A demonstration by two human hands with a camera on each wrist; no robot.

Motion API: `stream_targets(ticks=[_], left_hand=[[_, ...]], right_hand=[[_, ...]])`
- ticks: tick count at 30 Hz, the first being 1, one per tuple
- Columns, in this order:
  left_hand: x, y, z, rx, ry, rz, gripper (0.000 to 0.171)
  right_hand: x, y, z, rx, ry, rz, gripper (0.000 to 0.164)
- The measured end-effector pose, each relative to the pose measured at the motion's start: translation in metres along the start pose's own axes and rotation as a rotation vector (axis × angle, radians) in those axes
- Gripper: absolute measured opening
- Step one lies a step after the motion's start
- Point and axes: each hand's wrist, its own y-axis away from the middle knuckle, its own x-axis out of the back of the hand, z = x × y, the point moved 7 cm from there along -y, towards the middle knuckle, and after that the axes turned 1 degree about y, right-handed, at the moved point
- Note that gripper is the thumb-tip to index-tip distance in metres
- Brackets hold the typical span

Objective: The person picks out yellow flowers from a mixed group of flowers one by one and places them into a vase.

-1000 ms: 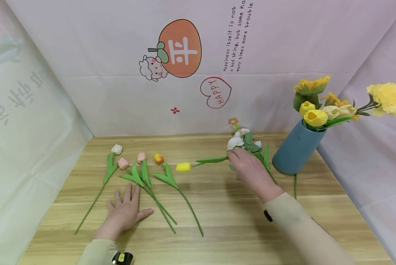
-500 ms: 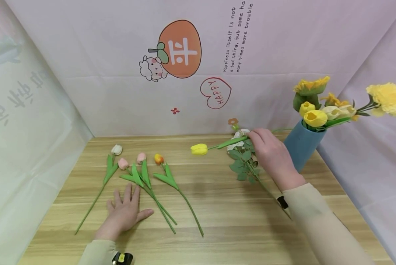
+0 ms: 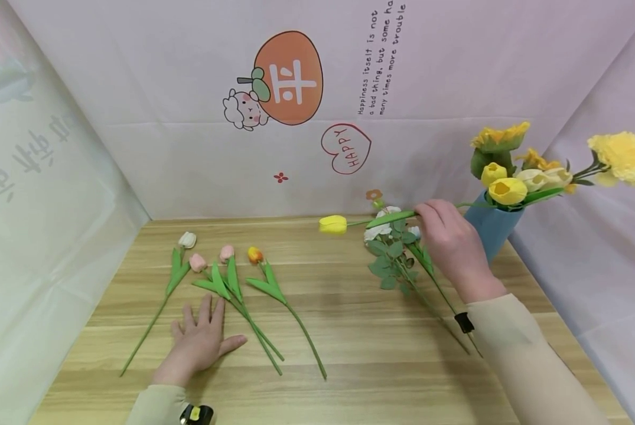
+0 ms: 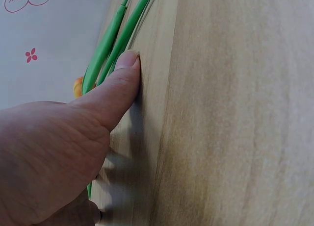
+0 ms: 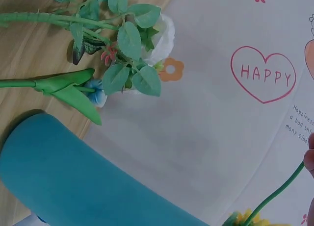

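Observation:
My right hand (image 3: 452,245) pinches the stem of a yellow tulip (image 3: 333,224), raised above the table with its bloom pointing left. In the head view the stem's far end reaches the mouth of the blue vase (image 3: 492,227); the right wrist view shows the green stem (image 5: 277,192) bending toward the yellow blooms. Yellow and cream flowers (image 3: 507,190) stand in the vase. Flat on the table lies my left hand (image 3: 199,342), fingers spread, beside two pink tulips (image 3: 198,262). Its thumb (image 4: 115,86) points toward the green stems in the left wrist view.
Left of centre lie a white tulip (image 3: 187,239) and an orange tulip (image 3: 255,255). White roses (image 3: 378,229) with leafy stems lie at the back right, beside a blue tulip (image 5: 96,92). A printed cloth (image 3: 216,171) rises behind the wooden table (image 3: 360,366).
The right hand has lifted the yellow tulip off the table area and carried it right and back, its stem now at the vase mouth. My left hand has stayed put.

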Motion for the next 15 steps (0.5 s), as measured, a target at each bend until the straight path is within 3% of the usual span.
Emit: stream_targets(ticks=[8, 15], left_hand=[[-0.003, -0.002, -0.003, 0.002, 0.01, -0.004, 0.1], [-0.003, -0.003, -0.004, 0.0, 0.008, 0.007, 0.098]], right_hand=[[0.006, 0.002, 0.016, -0.078, -0.007, 0.035, 0.018], [0.019, 0.003, 0.029, -0.132, 0.028, 0.169, 0.011]])
